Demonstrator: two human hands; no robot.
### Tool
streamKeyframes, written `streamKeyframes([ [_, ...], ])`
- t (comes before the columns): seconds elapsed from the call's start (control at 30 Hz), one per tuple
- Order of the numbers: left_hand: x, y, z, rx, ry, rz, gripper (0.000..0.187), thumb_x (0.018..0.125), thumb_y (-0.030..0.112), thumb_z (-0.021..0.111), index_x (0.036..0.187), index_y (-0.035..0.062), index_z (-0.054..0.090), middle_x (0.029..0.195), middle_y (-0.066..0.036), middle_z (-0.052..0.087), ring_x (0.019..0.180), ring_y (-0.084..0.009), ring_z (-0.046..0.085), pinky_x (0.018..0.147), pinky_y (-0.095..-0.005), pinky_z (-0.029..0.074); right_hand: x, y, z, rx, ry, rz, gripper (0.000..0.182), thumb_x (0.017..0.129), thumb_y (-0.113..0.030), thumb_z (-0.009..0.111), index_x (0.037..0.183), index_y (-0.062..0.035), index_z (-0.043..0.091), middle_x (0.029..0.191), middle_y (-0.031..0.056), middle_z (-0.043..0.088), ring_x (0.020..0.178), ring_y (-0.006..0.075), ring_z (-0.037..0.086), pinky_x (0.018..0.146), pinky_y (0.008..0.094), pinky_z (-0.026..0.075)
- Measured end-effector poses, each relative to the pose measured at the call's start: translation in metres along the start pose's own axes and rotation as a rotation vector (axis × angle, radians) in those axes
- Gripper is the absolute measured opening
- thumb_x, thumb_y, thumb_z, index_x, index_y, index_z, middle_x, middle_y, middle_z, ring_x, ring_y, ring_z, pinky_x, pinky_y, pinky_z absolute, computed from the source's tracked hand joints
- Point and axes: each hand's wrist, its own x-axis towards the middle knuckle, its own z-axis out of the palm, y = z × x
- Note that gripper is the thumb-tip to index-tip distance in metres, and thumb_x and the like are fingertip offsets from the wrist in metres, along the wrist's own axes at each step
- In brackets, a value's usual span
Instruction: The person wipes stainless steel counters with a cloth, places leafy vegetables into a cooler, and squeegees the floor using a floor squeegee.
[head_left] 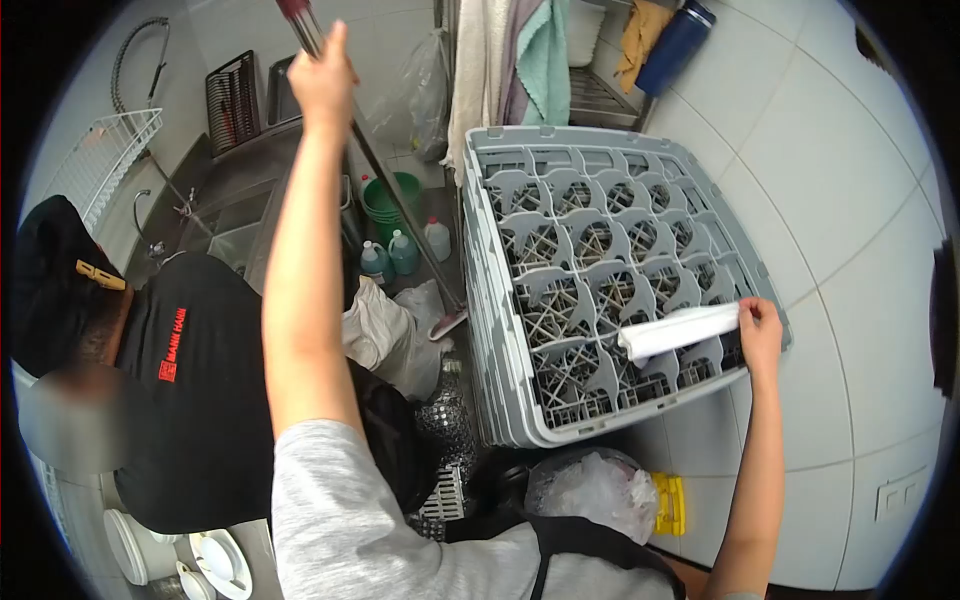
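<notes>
Grey sleeve (325,480) and bare forearm sit closest to my view, the left arm reaching up past a co-worker in black (215,370). From where I watch, that person is just beside my arm, so I judge any swing of the elbow should be small.

Right of centre stands the stack of grey racks (492,330), its open compartments facing up. My left hand (325,85) has its fingers closed around a long pole (402,203), gripping near the upper end. The pole slants down to a pinkish head (450,324) beside the stack; a firm grip and steady angle should spare the racks a knock.

My right hand (760,330) has its fingers pinched shut on one end of a white roll (680,331), which lies across my view of the compartments. Whether it touches them I cannot tell. With the far end unheld, I'd hold it level.
</notes>
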Motion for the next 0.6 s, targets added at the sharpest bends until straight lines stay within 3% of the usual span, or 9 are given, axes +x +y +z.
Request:
streamKeyframes([
  [0.1, 0.004, 0.042, 0.011, -0.102, -0.160, -0.003, 0.037, 0.085, 0.027, 0.061, 0.056, 0.0108, 0.044, 0.049, 0.001, 0.043, 0.040, -0.0093, 0.039, 0.042, -0.0257, 0.036, -0.001, -0.004, -0.001, -0.012, 0.037, -0.033, 0.016, 0.079, -0.015, 0.057, 0.085, -0.0016, 0.063, 0.085, 0.0147, 0.060, 0.082, 0.0294, 0.059, 0.075, 0.0364, 0.045],
  [0.23, -0.052, 0.070, 0.030, 0.020, -0.075, 0.042, 0.036, 0.086, 0.029, 0.061, 0.059, 0.0101, 0.045, 0.050, 0.002, 0.043, 0.045, -0.0061, 0.041, 0.043, -0.0227, 0.035, -0.008, -0.010, -0.008, 0.070, 0.087, -0.067, 0.012, 0.078, -0.008, 0.055, 0.085, -0.0015, 0.062, 0.092, 0.0126, 0.061, 0.085, 0.0254, 0.059, 0.075, 0.0332, 0.046],
  [0.37, -0.090, 0.057, 0.026, 0.105, -0.020, 0.116, 0.036, 0.086, 0.033, 0.061, 0.063, 0.0092, 0.047, 0.055, 0.004, 0.046, 0.047, -0.0041, 0.041, 0.043, -0.0207, 0.034, -0.047, -0.015, -0.027, 0.292, 0.111, -0.148, 0.013, 0.079, -0.001, 0.054, 0.090, -0.0017, 0.061, 0.105, 0.0108, 0.057, 0.097, 0.0212, 0.054, 0.078, 0.0314, 0.045],
  [0.43, -0.110, 0.067, 0.023, 0.047, -0.035, 0.028, 0.035, 0.086, 0.033, 0.061, 0.065, 0.0095, 0.047, 0.056, 0.005, 0.045, 0.047, -0.0036, 0.039, 0.044, -0.0201, 0.033, -0.079, -0.007, -0.043, 0.351, 0.148, -0.249, 0.014, 0.079, 0.001, 0.053, 0.090, -0.0019, 0.061, 0.108, 0.0108, 0.054, 0.100, 0.0205, 0.053, 0.079, 0.0309, 0.045],
  [0.5, -0.124, 0.061, 0.017, 0.012, -0.069, -0.026, 0.034, 0.086, 0.033, 0.061, 0.065, 0.0099, 0.047, 0.056, 0.005, 0.044, 0.048, -0.0035, 0.038, 0.044, -0.0201, 0.033, -0.122, 0.002, -0.070, 0.423, 0.104, -0.060, 0.015, 0.081, 0.003, 0.051, 0.093, -0.0018, 0.060, 0.111, 0.0098, 0.052, 0.102, 0.0178, 0.051, 0.079, 0.0273, 0.045],
  [0.6, -0.153, 0.078, 0.001, 0.053, -0.311, -0.210, 0.028, 0.087, 0.028, 0.060, 0.070, 0.0086, 0.049, 0.060, 0.004, 0.043, 0.053, -0.0048, 0.038, 0.049, -0.0210, 0.032, -0.196, 0.032, -0.114, 0.444, 0.069, 0.142, 0.017, 0.082, 0.004, 0.051, 0.095, -0.0018, 0.060, 0.110, 0.0101, 0.052, 0.104, 0.0156, 0.049, 0.079, 0.0247, 0.045],
])
